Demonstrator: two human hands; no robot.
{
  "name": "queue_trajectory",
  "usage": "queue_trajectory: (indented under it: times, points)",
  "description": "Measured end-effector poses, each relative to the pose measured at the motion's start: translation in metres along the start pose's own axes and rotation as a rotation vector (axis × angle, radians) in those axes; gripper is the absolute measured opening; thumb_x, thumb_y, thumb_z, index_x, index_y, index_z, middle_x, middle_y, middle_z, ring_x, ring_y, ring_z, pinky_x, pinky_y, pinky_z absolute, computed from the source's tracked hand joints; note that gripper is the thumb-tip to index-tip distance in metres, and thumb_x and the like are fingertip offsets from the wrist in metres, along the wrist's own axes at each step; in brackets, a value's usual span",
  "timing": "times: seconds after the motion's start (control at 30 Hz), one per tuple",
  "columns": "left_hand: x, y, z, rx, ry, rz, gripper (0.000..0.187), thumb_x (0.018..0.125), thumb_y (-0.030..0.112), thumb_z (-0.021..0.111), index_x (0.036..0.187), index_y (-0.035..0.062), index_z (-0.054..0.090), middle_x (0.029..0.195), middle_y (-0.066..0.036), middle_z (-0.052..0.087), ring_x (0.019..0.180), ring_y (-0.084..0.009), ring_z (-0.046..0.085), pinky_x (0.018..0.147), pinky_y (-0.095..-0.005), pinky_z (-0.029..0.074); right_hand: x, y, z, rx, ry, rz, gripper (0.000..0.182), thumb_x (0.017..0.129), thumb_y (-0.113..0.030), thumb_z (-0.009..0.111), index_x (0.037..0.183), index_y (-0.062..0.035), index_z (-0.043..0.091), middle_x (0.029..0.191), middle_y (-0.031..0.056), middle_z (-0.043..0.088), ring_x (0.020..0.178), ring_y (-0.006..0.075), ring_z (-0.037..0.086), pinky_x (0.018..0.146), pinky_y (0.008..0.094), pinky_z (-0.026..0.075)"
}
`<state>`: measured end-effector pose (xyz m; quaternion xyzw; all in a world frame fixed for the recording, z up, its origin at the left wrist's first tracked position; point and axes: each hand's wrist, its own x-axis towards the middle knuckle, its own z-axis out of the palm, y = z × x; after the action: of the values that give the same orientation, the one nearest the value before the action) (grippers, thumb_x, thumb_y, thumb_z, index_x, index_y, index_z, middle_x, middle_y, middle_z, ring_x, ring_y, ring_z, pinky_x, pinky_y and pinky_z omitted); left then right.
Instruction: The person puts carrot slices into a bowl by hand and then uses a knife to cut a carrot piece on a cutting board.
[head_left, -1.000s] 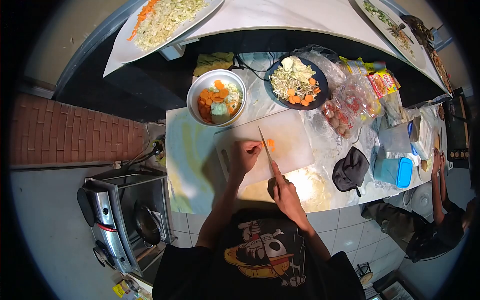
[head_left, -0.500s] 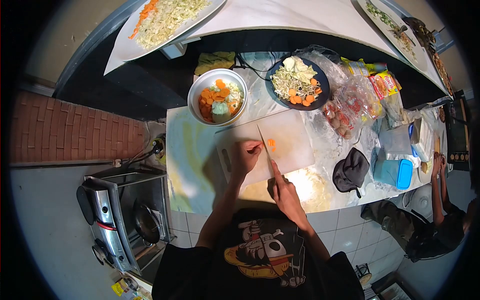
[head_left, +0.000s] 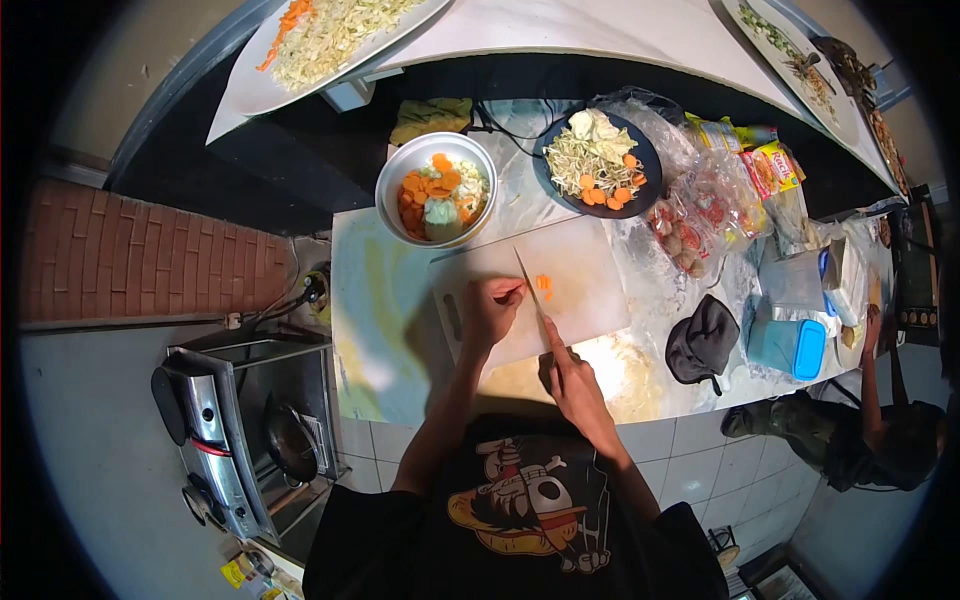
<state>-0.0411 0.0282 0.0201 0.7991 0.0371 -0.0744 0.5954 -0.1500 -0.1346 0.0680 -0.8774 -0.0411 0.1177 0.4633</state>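
My right hand is wrapped round the handle of a kitchen knife, whose blade points away from me over a white cutting board. Close against the left side of the blade, my left hand has its fingers curled and pinched; what they hold is hidden. Small cut carrot pieces lie on the board just right of the blade. Beyond the board stands a white bowl with carrot slices and chopped pale vegetables. A dark plate beside it carries bean sprouts, cabbage and carrot slices.
Plastic bags and a yellow-red packet crowd the right. Nearer are a black cap and a blue-lidded container. A stove stands left. Another person is at far right. A platter sits on the upper shelf.
My hands and the knife stay almost where they were, with the blade tilted slightly differently. The other person at the right has shifted posture and moved an arm.
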Motion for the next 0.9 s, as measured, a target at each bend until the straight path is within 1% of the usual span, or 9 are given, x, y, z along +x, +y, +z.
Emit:
queue_trajectory:
  times: [0.03, 0.17, 0.47, 0.57, 0.63, 0.73, 0.77, 0.83, 0.9]
  points:
    - [0.0, 0.0, 0.0, -0.008, -0.004, -0.003, 0.016, 0.088, 0.004, 0.069, 0.1, -0.006, 0.073, 0.091, -0.015, 0.076, 0.084, -0.0167, 0.073, 0.078, -0.0279, 0.057, 0.0, 0.0, 0.0, 0.019, 0.024, -0.017, 0.079, 0.086, 0.007, 0.051, 0.158, -0.0124, 0.023, 0.074, 0.0292, 0.059, 0.067, 0.0466, 0.058, 0.067, 0.0478, 0.047]
    - [0.001, -0.009, 0.001, -0.017, -0.001, 0.013, 0.016, 0.088, 0.004, 0.069, 0.099, -0.0057, 0.073, 0.091, -0.016, 0.076, 0.084, -0.0172, 0.074, 0.078, -0.0279, 0.057, -0.001, 0.0, 0.0, 0.027, 0.017, -0.013, 0.079, 0.087, 0.007, 0.051, 0.158, -0.0125, 0.022, 0.073, 0.0297, 0.058, 0.068, 0.0474, 0.058, 0.066, 0.0475, 0.047]
    - [0.0, -0.009, 0.003, -0.01, 0.026, 0.018, 0.015, 0.086, 0.003, 0.07, 0.098, -0.0054, 0.073, 0.091, -0.015, 0.076, 0.085, -0.0184, 0.074, 0.081, -0.0292, 0.058, 0.0, 0.001, -0.001, -0.059, -0.005, -0.031, 0.08, 0.086, 0.008, 0.049, 0.158, -0.0106, 0.018, 0.083, 0.0329, 0.061, 0.07, 0.0477, 0.061, 0.066, 0.0511, 0.046]
    - [0.0, -0.004, 0.002, 0.006, 0.042, 0.028, 0.014, 0.086, 0.003, 0.071, 0.098, -0.0052, 0.073, 0.091, -0.015, 0.076, 0.085, -0.0187, 0.074, 0.081, -0.0291, 0.058, 0.0, 0.001, -0.001, -0.068, 0.006, -0.066, 0.083, 0.084, 0.009, 0.049, 0.158, -0.0086, 0.017, 0.079, 0.029, 0.061, 0.066, 0.0446, 0.059, 0.065, 0.0485, 0.047]
    - [-0.001, -0.003, 0.003, 0.011, 0.061, 0.005, 0.015, 0.085, 0.003, 0.072, 0.097, -0.0051, 0.073, 0.09, -0.015, 0.076, 0.085, -0.0187, 0.074, 0.08, -0.0289, 0.058, 0.0, 0.002, 0.0, -0.073, -0.011, -0.06, 0.086, 0.081, 0.01, 0.049, 0.158, -0.0055, 0.016, 0.074, 0.0235, 0.058, 0.062, 0.0391, 0.056, 0.064, 0.0449, 0.047]
    - [0.0, -0.005, 0.002, -0.003, 0.047, 0.006, 0.015, 0.085, 0.004, 0.072, 0.097, -0.005, 0.073, 0.09, -0.015, 0.076, 0.085, -0.019, 0.074, 0.08, -0.0289, 0.058, 0.0, 0.004, 0.001, -0.058, -0.021, -0.065, 0.088, 0.079, 0.01, 0.049, 0.158, -0.0034, 0.014, 0.074, 0.0205, 0.056, 0.062, 0.0346, 0.053, 0.064, 0.0418, 0.048]
    - [0.0, -0.003, 0.002, -0.004, 0.045, 0.003, 0.015, 0.085, 0.004, 0.072, 0.097, -0.005, 0.073, 0.09, -0.015, 0.076, 0.085, -0.019, 0.074, 0.08, -0.0289, 0.058, 0.0, 0.004, 0.002, -0.058, -0.022, -0.062, 0.088, 0.079, 0.01, 0.049, 0.158, -0.0034, 0.014, 0.074, 0.0205, 0.056, 0.062, 0.0346, 0.053, 0.064, 0.0418, 0.048]
    - [-0.001, 0.0, 0.001, 0.0, 0.052, -0.01, 0.015, 0.085, 0.004, 0.073, 0.097, -0.005, 0.073, 0.09, -0.015, 0.076, 0.085, -0.0191, 0.074, 0.08, -0.0288, 0.058, -0.001, 0.001, 0.003, -0.013, -0.05, -0.026, 0.079, 0.089, 0.004, 0.052, 0.158, -0.0053, 0.015, 0.09, 0.0303, 0.061, 0.078, 0.0458, 0.059, 0.073, 0.0496, 0.048]
    - [0.0, -0.004, 0.001, 0.0, 0.05, -0.006, 0.015, 0.085, 0.005, 0.073, 0.097, -0.005, 0.073, 0.09, -0.015, 0.076, 0.085, -0.019, 0.074, 0.08, -0.0288, 0.058, 0.0, 0.0, 0.002, -0.016, -0.063, -0.016, 0.079, 0.089, 0.004, 0.051, 0.158, -0.005, 0.014, 0.09, 0.0302, 0.06, 0.078, 0.0455, 0.059, 0.073, 0.0497, 0.048]
